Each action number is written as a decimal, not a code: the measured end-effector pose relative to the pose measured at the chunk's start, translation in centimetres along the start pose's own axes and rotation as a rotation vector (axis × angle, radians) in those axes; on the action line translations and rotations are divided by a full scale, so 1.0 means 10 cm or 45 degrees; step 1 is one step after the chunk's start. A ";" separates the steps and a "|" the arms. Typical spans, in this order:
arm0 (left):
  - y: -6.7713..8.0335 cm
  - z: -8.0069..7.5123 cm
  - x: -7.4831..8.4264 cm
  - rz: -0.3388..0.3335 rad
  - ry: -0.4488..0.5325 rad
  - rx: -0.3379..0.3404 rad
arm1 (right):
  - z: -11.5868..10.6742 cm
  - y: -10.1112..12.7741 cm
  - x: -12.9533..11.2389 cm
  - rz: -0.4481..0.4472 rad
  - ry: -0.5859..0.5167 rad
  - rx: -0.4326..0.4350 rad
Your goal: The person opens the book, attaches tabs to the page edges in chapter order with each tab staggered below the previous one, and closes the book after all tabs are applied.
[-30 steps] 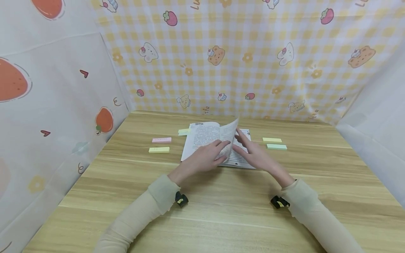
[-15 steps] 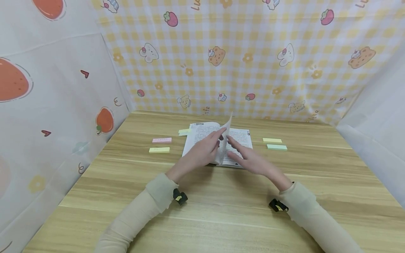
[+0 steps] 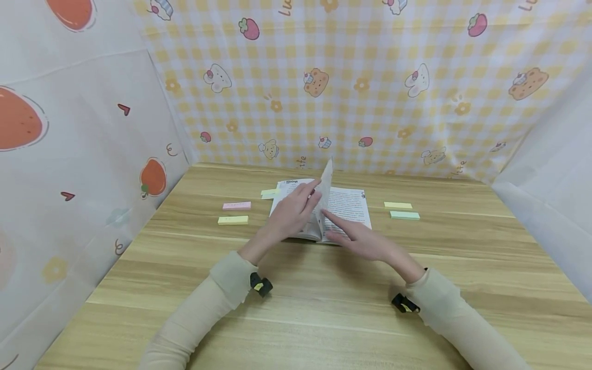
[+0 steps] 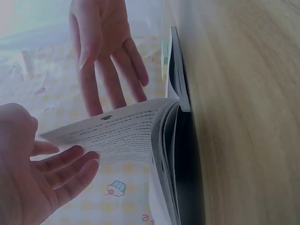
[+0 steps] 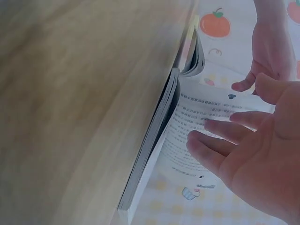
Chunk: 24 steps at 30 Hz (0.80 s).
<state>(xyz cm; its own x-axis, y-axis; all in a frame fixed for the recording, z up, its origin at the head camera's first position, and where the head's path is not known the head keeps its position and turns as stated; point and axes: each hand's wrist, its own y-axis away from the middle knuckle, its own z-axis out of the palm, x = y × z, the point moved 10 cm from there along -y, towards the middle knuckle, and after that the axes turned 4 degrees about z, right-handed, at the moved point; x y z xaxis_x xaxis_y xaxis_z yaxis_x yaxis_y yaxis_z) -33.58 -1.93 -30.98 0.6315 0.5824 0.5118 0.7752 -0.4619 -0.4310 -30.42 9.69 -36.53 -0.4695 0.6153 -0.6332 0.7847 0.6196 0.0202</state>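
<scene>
Page [image 3: 326, 181] now steeper than before, between loose, straight-fingered hands: left hand [image 3: 290, 216], right hand [image 3: 358, 237].

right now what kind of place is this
Probably a staged tabletop recording booth, not a real room: a light wooden table, yellow checked cartoon cloth backdrop, and an open paperback book with pastel sticky-note pads.
</scene>
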 end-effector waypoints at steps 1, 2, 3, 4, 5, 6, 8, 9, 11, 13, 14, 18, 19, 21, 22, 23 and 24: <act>0.00 -0.01 -0.01 0.002 0.000 0.004 | 0.01 0.00 -0.01 -0.001 0.002 -0.009; 0.00 -0.03 -0.01 0.008 -0.005 0.012 | 0.03 0.00 -0.01 -0.003 0.008 -0.016; 0.00 -0.05 -0.01 0.017 -0.019 0.022 | 0.04 0.00 -0.02 -0.004 0.012 -0.025; 0.00 -0.07 -0.01 0.030 -0.032 0.033 | 0.05 0.00 -0.02 -0.004 0.017 -0.033; 0.00 -0.09 -0.02 0.041 -0.050 0.046 | 0.06 0.01 -0.02 -0.002 0.022 -0.039; -0.01 -0.11 -0.02 0.050 -0.079 0.055 | 0.07 0.01 -0.03 -0.003 0.025 -0.045; -0.01 -0.14 -0.03 0.051 -0.143 0.052 | 0.09 0.01 -0.03 -0.002 0.036 -0.054; -0.01 -0.14 -0.05 0.040 -0.170 0.035 | 0.09 0.01 -0.03 -0.002 0.036 -0.059; -0.01 -0.13 -0.09 0.004 -0.218 -0.016 | 0.10 0.02 -0.04 -0.002 0.044 -0.063; -0.01 -0.12 -0.14 -0.052 -0.258 -0.083 | 0.11 0.02 -0.04 0.000 0.043 -0.074; 0.00 -0.11 -0.16 -0.077 -0.272 -0.112 | 0.12 0.02 -0.05 0.001 0.041 -0.082; 0.02 -0.11 -0.24 -0.142 -0.298 -0.170 | 0.15 0.02 -0.06 -0.020 0.040 -0.109; 0.02 -0.12 -0.25 -0.145 -0.299 -0.172 | 0.16 0.02 -0.06 -0.028 0.044 -0.111; 0.02 -0.12 -0.28 -0.156 -0.309 -0.175 | 0.16 0.01 -0.08 -0.049 0.049 -0.114; 0.02 -0.13 -0.29 -0.164 -0.312 -0.179 | 0.17 0.02 -0.08 -0.056 0.053 -0.117; 0.03 -0.13 -0.30 -0.177 -0.318 -0.188 | 0.17 0.02 -0.09 -0.058 0.054 -0.123; 0.03 -0.12 -0.32 -0.191 -0.321 -0.201 | 0.18 0.02 -0.09 -0.059 0.058 -0.129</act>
<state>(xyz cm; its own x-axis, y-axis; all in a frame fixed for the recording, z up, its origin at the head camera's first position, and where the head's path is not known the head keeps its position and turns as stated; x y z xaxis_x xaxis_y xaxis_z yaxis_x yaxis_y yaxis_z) -35.36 -4.75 -31.85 0.5022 0.7896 0.3526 0.8643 -0.4451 -0.2343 -29.14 8.37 -37.34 -0.5237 0.6051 -0.5996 0.7182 0.6922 0.0713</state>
